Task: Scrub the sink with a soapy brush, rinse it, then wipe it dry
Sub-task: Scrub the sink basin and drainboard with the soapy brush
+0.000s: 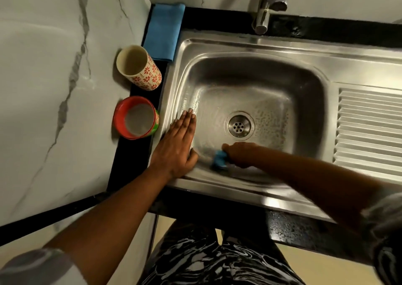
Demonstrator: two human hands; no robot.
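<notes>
Right grip point(240, 154) curled round blue brush point(219, 159), on wet sink point(282, 51) floor, 7 o'clock of drain point(239, 126). Left grip point(177, 142) flat, fingers straight, pressing sink rim at 9 o'clock.

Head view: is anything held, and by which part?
Right hand grips the blue brush; gripped part hidden. Left hand lies flat on the sink edge, holding nothing.

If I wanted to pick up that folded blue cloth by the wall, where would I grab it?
Probably its long edge beside the sink rim, coming from above on the sink side. The blue cloth lies flat and folded against the wall, and the flowered cup crowds its near end, so fingers can best pinch that free edge.
</notes>
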